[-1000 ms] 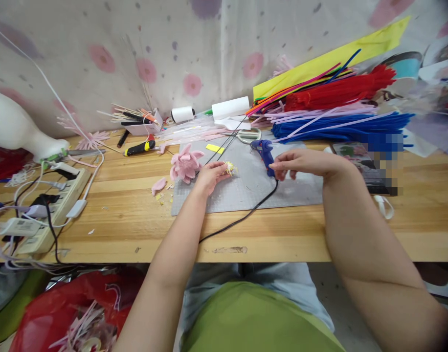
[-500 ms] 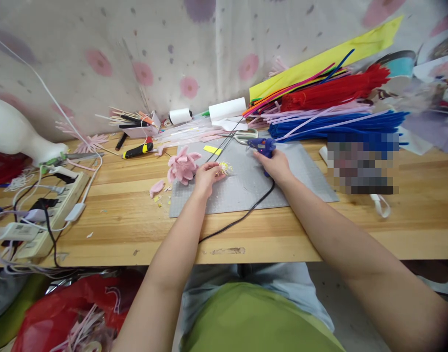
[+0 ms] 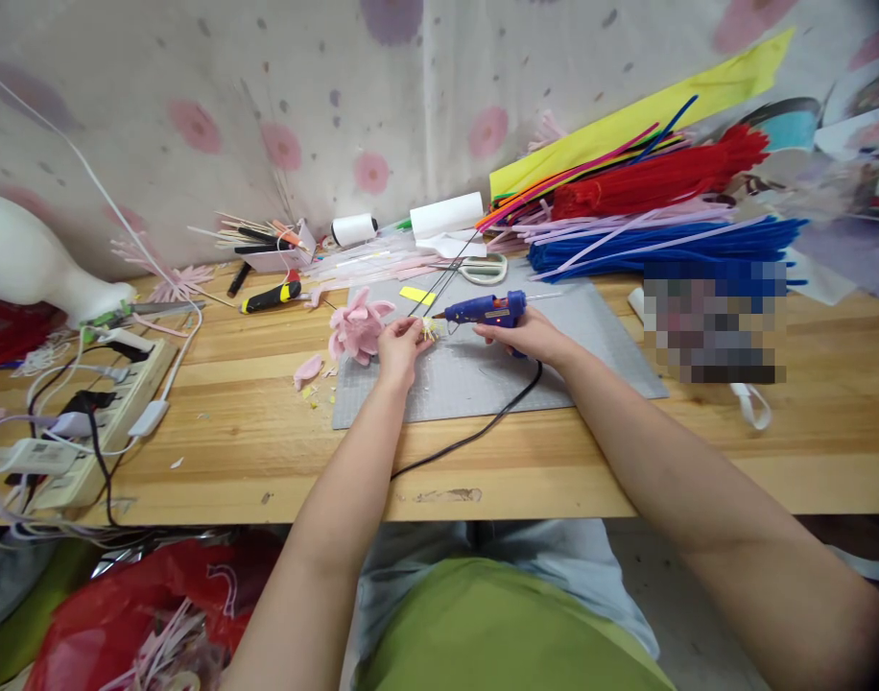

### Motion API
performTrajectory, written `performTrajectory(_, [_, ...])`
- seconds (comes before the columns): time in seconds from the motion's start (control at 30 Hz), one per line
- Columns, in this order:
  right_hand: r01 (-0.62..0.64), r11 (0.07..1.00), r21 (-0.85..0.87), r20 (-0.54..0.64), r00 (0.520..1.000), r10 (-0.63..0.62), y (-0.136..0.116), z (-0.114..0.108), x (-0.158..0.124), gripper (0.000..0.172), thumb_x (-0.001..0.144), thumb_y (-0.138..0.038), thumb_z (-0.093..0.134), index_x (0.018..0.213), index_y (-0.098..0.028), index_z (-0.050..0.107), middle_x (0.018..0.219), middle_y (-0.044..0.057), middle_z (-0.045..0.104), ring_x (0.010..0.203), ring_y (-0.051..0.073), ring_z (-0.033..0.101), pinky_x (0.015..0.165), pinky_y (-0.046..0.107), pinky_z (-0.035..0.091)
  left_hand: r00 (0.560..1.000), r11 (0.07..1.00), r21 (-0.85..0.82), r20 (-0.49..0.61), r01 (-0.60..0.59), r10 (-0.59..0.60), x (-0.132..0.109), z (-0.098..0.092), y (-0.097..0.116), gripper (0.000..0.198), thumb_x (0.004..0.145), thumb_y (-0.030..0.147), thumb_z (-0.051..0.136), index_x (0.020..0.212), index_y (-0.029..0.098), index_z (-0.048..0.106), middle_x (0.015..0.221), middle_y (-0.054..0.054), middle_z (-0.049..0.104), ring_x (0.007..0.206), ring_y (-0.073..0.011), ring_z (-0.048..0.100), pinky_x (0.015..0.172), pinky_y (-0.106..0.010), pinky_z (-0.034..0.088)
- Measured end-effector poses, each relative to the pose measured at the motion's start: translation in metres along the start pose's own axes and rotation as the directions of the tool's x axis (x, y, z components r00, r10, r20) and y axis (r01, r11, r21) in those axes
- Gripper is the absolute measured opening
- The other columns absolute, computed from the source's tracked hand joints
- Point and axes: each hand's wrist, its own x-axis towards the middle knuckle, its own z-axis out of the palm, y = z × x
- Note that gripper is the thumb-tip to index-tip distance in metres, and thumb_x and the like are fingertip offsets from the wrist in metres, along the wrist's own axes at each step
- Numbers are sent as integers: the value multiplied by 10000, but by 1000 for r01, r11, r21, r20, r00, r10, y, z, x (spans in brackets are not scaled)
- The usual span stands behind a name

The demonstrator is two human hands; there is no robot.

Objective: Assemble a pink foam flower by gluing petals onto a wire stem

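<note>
My right hand (image 3: 526,338) is wrapped round the grip of a blue hot glue gun (image 3: 487,310). Its nozzle points left, close to a small yellow fringed flower centre (image 3: 430,330). My left hand (image 3: 402,347) pinches that flower centre in its fingertips; I cannot tell whether nozzle and fringe touch. Left of this hand lies a pink fuzzy flower (image 3: 357,326), with a loose pink petal (image 3: 308,369) nearby. Both hands are over a grey cutting mat (image 3: 590,374). Behind them is a yellow strip (image 3: 416,296), and thin dark wires (image 3: 446,278) reach back from the left hand.
A black cord (image 3: 475,443) runs from the glue gun across the mat to the table's front edge. Scissors (image 3: 484,271) lie at the mat's back. A utility knife (image 3: 271,297) and a crowded power strip (image 3: 133,398) are left. Blue pipe cleaners (image 3: 662,248) lie back right.
The glue gun has swung level and moved left, bringing its nozzle up to the yellow flower centre. My left hand has shifted only slightly.
</note>
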Motion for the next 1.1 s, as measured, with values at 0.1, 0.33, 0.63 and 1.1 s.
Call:
performTrajectory(0.1, [7,994,-106,25,1000,-4,1,1,1,406,671,-541,666,800,-157,649,627,19,609,500,105,478,477,253,376,1000,1000,18,-12,-11,11,0,1,0,147,685,155,720,723,130,581,692,14,585,626,-70,578,774,-335,557])
performTrajectory(0.33, [37,979,-200,20,999,-34,3,2,4,404,685,-547,643,821,-167,660,634,11,594,656,161,544,632,290,406,1000,1000,16,10,8,-8,0,1,0,144,676,141,725,715,127,587,676,13,591,643,-75,592,792,-317,535])
performTrajectory(0.63, [23,982,-185,7,1000,-22,7,1,4,405,690,-556,637,828,-176,645,619,2,581,586,139,506,607,286,401,999,999,22,24,23,-24,-2,1,3,113,663,83,691,692,116,587,663,8,599,619,-77,589,783,-334,546])
performTrajectory(1.1, [53,980,-192,9,999,-53,4,1,3,417,681,-514,656,911,-167,674,673,14,619,690,173,559,691,305,429,1000,1000,23,9,13,-13,-4,2,2,147,644,89,727,680,114,587,664,1,597,627,-86,593,796,-361,551])
